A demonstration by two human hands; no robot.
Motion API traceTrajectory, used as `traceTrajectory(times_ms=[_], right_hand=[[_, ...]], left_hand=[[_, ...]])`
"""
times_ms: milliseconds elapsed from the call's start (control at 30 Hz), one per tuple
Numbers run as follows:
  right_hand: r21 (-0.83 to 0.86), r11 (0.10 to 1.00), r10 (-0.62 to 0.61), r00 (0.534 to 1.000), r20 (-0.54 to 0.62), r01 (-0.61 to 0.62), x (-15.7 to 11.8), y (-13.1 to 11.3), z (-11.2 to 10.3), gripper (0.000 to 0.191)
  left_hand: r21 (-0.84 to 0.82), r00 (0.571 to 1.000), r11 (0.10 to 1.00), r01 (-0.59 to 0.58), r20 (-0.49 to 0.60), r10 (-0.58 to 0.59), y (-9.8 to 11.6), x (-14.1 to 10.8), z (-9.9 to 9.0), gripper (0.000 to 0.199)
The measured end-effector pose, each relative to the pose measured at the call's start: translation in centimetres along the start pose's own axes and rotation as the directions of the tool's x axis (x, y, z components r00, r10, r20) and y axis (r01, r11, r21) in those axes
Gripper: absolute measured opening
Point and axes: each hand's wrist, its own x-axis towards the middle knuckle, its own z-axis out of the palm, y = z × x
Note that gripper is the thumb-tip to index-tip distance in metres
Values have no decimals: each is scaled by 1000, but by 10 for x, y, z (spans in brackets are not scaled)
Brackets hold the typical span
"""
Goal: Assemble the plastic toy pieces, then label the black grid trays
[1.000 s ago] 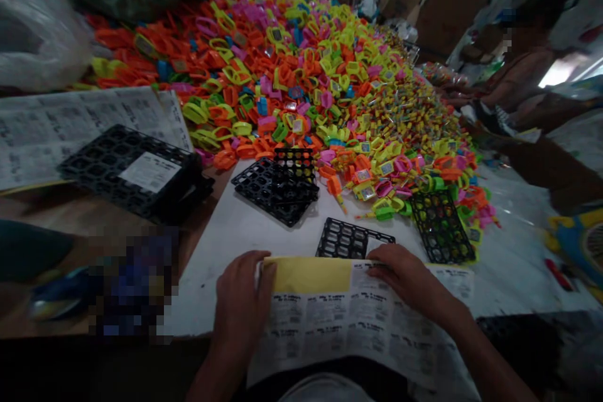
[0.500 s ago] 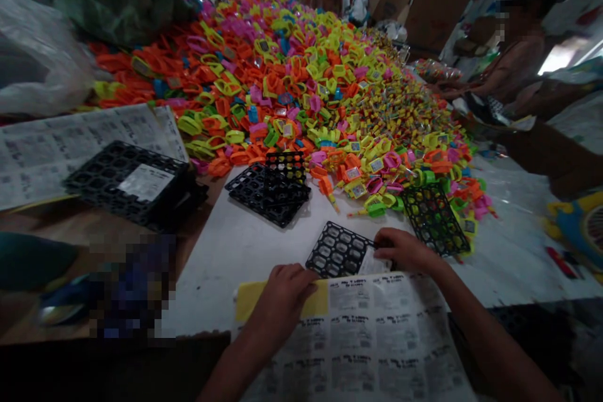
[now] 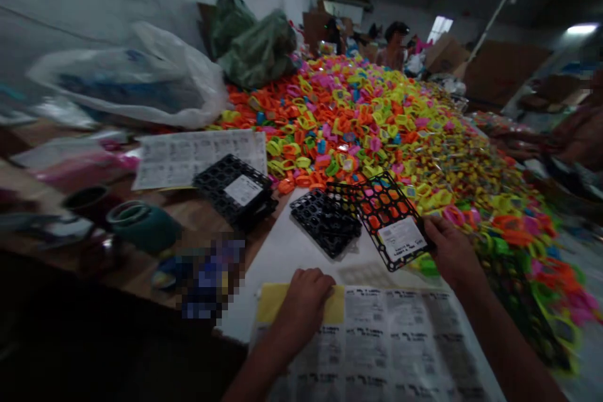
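My right hand [image 3: 450, 248] pinches the right edge of a black plastic grid [image 3: 384, 207], raised and tilted above the white tabletop. A white printed label [image 3: 402, 235] sits on the grid's lower part. My left hand [image 3: 306, 301] rests with curled fingers on the yellow strip [image 3: 273, 303] of a label sheet [image 3: 372, 352] along the near table edge; whether it grips anything is hidden. Beyond it lie more black grids [image 3: 325, 223] in a loose overlap. Farther left is a stack of black grids [image 3: 233, 191] with a label on top.
A large heap of colourful plastic toys [image 3: 348, 113] covers the table's far side. At left are another label sheet [image 3: 188, 157], a teal jar [image 3: 141, 223] and a white plastic bag [image 3: 198, 88]. Other people are at the back and far right.
The labelled grid has gone from the tabletop up into the air, held in my right hand. My left hand stays on the sheet. The view has turned left.
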Motion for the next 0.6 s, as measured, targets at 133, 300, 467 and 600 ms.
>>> traceTrajectory(times_ms=[133, 300, 467, 600], right_hand=[[171, 985, -25, 976, 217, -13, 18, -13, 86, 40], [224, 973, -149, 896, 419, 56, 38, -37, 216, 36], [169, 979, -180, 881, 438, 116, 55, -50, 324, 22], [71, 981, -194, 901, 388, 180, 59, -55, 322, 11]], left_hand=[[-70, 997, 995, 67, 54, -63, -18, 2, 20, 21], [-186, 997, 979, 78, 28, -74, -30, -4, 38, 16], [-287, 999, 957, 43, -16, -49, -38, -4, 41, 16], [-305, 999, 952, 10, -30, -20, -39, -2, 38, 21]])
